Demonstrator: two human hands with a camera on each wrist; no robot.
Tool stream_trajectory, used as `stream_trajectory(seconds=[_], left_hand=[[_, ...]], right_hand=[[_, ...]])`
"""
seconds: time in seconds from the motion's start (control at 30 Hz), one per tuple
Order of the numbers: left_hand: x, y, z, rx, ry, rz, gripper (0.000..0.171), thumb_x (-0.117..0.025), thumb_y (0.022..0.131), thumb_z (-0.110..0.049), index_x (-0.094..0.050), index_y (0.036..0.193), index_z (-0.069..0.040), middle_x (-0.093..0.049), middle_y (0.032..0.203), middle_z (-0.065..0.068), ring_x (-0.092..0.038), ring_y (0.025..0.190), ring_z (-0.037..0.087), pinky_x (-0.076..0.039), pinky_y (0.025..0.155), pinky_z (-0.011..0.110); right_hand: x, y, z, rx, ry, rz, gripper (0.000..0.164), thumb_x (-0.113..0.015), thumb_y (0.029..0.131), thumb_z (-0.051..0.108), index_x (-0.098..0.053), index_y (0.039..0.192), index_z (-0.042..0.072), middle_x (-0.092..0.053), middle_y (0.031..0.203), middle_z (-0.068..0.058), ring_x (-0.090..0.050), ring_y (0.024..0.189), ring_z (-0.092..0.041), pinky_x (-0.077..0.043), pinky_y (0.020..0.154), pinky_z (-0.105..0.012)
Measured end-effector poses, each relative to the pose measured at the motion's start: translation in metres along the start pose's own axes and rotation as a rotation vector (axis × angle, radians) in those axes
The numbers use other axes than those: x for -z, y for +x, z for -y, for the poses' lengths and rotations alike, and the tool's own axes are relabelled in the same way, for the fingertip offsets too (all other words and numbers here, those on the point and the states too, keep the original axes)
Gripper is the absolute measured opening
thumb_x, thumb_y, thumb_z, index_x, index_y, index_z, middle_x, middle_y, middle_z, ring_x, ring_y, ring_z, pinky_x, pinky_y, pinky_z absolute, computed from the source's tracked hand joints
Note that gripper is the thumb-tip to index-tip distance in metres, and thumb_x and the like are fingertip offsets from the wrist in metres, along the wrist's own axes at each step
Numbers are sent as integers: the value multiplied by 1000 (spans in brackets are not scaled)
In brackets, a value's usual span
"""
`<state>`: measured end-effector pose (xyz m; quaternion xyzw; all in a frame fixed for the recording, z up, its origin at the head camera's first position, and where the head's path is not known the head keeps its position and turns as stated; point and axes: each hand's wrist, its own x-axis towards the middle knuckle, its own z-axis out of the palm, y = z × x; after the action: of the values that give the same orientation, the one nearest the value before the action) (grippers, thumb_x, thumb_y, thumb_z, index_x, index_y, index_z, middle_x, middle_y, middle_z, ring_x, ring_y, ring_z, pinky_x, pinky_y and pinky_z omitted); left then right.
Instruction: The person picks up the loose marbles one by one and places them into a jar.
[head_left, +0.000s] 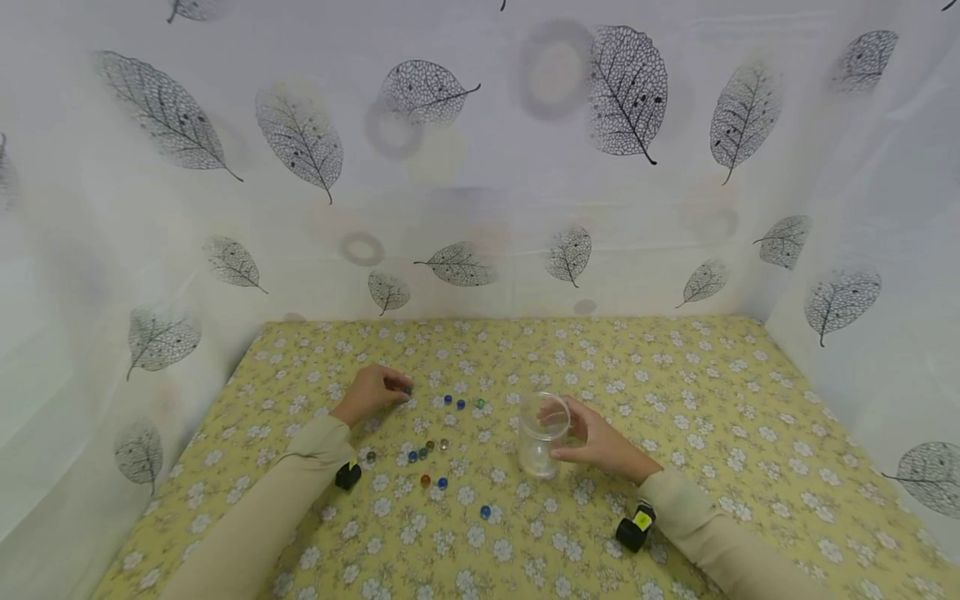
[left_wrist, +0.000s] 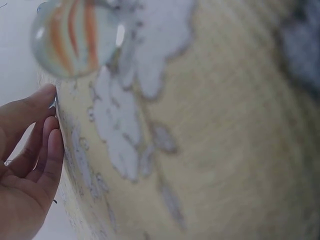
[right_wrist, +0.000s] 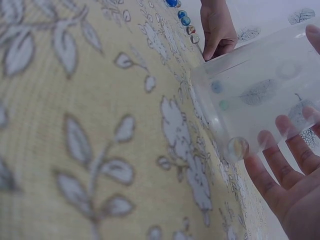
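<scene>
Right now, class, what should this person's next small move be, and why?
Probably the left hand should raise the dark marble at its fingertips and bring it toward the clear cup. Those fingertips are down by the flowered cloth, away from the cup, while the right hand holds the cup upright with its mouth facing up.

Glossy glass marbles; smooth clear cup; matt cloth

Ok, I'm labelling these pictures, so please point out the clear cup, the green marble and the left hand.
Clear cup (head_left: 538,448), head view: its side wall.
Green marble (head_left: 481,403), head view: its middle.
Left hand (head_left: 372,390), head view: back of the hand.
</scene>
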<state>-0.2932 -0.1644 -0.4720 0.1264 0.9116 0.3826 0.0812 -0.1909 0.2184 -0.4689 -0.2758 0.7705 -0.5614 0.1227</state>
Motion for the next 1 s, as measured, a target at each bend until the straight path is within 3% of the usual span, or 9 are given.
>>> stream_trajectory(seconds=[0.67, 1.0], left_hand=[[1, 2, 7, -20, 20, 8, 18, -72, 81, -6, -73, 99, -3, -71, 94, 13, -63, 75, 13, -54, 66, 29], [14, -5, -1, -44, 14, -8, 20, -70, 84, -9, -73, 102, -2, -71, 96, 16, -64, 74, 17, -53, 62, 28]], right_hand=[[0, 0, -1, 38, -9, 7, 52, -64, 86, 1, -42, 133, 3, -49, 129, -21, -48, 119, -42, -48, 94, -25], [-1, 0, 0, 23, -20, -5, 53, -65, 86, 2, -41, 134, 2, -49, 130, -22, -50, 119, -38, -48, 94, -26]])
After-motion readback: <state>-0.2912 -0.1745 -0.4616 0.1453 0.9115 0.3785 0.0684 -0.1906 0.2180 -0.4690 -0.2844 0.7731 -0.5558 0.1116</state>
